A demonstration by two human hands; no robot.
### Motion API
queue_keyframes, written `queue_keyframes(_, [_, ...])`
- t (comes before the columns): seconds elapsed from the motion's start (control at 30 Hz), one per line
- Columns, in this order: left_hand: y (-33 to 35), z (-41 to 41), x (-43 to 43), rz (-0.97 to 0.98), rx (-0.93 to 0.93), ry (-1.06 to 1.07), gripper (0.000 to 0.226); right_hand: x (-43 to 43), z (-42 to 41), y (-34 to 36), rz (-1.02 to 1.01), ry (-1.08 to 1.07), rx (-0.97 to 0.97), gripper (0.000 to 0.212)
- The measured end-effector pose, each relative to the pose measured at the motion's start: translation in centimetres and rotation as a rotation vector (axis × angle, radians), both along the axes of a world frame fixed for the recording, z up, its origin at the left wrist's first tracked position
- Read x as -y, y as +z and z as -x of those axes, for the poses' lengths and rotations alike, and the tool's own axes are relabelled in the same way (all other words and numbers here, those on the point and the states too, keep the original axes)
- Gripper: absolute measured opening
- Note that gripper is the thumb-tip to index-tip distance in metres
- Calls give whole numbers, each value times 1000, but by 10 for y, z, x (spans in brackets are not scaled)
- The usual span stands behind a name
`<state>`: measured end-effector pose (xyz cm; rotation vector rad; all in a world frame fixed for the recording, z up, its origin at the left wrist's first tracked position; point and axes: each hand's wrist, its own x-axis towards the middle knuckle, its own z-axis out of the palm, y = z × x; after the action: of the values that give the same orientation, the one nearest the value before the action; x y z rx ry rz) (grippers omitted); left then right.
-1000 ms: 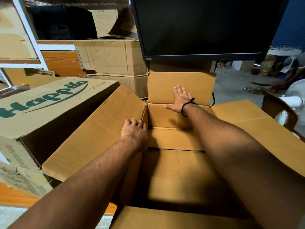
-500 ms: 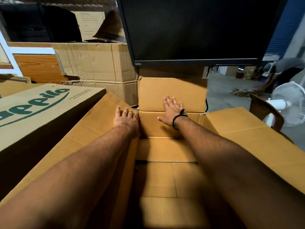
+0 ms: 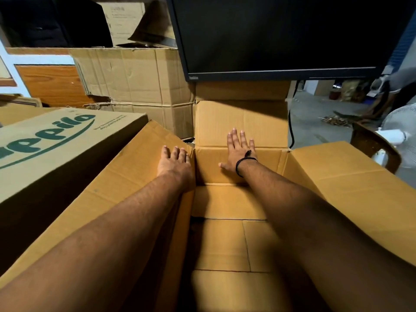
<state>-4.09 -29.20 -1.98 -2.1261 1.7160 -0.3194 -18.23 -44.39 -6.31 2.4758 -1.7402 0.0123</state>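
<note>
A large open cardboard box (image 3: 227, 242) lies in front of me with its four flaps spread outward. My left hand (image 3: 174, 163) lies flat on the left flap (image 3: 126, 176) near the box's far left corner, fingers straight. My right hand (image 3: 238, 152), with a black band on the wrist, presses flat against the far wall and the fold of the far flap (image 3: 243, 122). Both forearms reach across the box's opening. Inside the box I see only its cardboard bottom.
A printed cardboard carton (image 3: 51, 145) stands close on the left. Stacked cartons (image 3: 135, 82) sit behind it. A dark monitor (image 3: 281, 34) hangs over the far flap. On the right are a wooden chair (image 3: 371, 147), a white fan (image 3: 400, 129) and a person (image 3: 391, 91) on the floor.
Both hands have slid a little farther along the box, toward its far end. My head has leaned in, so the box looks closer.
</note>
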Motion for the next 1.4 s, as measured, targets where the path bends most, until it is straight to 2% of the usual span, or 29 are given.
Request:
queue_keyframes(0.13, [-1, -1, 2, 3, -32, -9, 75, -3, -1, 6, -44, -6, -5, 113])
queue_keyframes(0.23, [4, 0, 0, 3, -63, -14, 79, -10, 0, 18, -46, 11, 48, 106])
queue_keyframes(0.4, [21, 11, -14, 49, -140, -39, 83, -38, 10, 27, 123, 99, 160, 91])
queue_keyframes(0.6, [42, 19, -45, -78, -128, 22, 84, -76, 63, 28, 192, 109, 96, 91])
queue_keyframes(0.7, [29, 17, -64, -147, -106, 55, 92, -88, 98, 22, 187, 53, 49, 94])
queue_keyframes(0.8, [14, 15, -78, -128, -37, 42, 97, -95, 120, 15, 172, 40, 13, 98])
queue_keyframes(0.9, [11, 21, -84, -92, -13, 38, 88, -96, 117, 22, 204, 50, 75, 97])
queue_keyframes(1.13, [9, 25, -95, -87, -8, 35, 91, -76, 92, 36, 177, 6, 146, 99])
queue_keyframes(1.4, [10, 43, -118, -96, -133, 64, 91, -78, 92, 49, 165, -24, 183, 102])
